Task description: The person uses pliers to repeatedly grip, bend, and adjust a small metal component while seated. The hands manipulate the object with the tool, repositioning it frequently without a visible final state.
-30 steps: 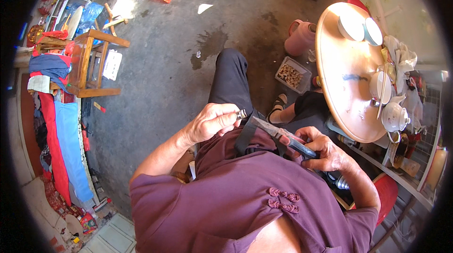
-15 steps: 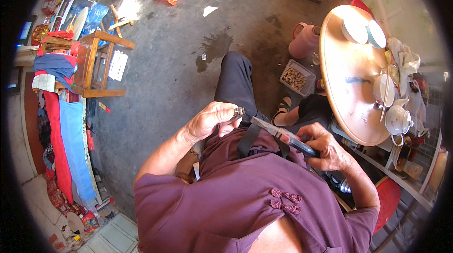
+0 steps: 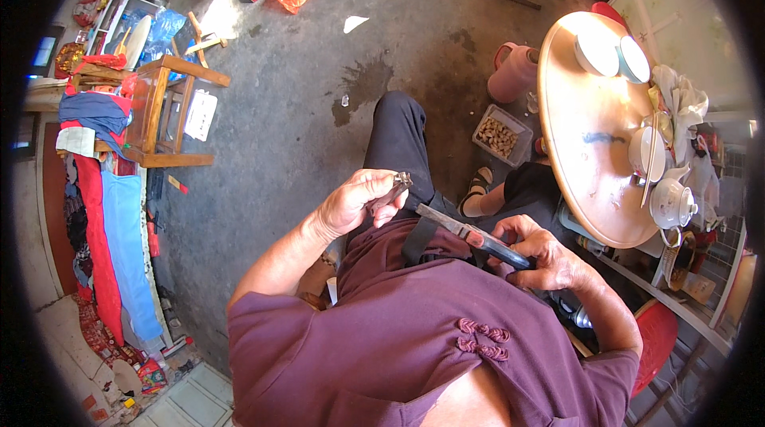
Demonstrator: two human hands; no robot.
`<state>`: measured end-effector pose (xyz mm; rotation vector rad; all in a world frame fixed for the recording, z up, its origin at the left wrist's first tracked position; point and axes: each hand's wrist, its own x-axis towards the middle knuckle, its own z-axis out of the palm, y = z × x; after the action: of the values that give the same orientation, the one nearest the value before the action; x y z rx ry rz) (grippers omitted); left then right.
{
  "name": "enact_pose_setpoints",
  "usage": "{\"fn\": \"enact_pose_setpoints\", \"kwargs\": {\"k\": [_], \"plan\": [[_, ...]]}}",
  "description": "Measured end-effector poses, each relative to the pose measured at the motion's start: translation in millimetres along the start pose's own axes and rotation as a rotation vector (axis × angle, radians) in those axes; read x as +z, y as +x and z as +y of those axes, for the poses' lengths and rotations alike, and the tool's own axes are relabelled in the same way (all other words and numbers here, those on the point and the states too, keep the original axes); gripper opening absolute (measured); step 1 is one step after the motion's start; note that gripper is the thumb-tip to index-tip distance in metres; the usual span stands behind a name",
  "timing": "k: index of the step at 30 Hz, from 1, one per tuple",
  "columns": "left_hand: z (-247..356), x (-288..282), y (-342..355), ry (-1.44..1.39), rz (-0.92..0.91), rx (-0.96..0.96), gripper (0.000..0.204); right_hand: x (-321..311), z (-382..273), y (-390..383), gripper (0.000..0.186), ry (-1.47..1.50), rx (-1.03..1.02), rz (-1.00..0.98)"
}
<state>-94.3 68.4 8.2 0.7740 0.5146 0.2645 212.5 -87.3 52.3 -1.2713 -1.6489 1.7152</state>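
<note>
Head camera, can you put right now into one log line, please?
left hand: holds small metal object | right hand: holds dark-handled tool, tip toward left hand | at right: round table, white teapot

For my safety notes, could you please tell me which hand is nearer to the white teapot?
Right: the right hand is to the left of the white teapot, apart from it; the left hand is farther left.

The grey floor (image 3: 271,108) (blotched dark in places) spreads between a wooden stool (image 3: 149,108) and a rounded table (image 3: 575,132)
</note>
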Motion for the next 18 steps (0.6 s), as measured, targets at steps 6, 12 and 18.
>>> {"fn": "enact_pose_setpoints", "kwargs": {"k": [6,12,18], "plan": [[-3,-7,2,-0.110,-0.035,-0.003,0.045,3,4,4,0.032,-0.053,-0.011,-0.021],[-4,-5,4,-0.187,-0.094,-0.023,0.043,1,6,7,0.031,0.142,0.104,-0.121],[-4,-9,4,-0.230,-0.154,-0.009,0.044,-1,7,0,0.034,0.450,0.091,-0.166]]}}
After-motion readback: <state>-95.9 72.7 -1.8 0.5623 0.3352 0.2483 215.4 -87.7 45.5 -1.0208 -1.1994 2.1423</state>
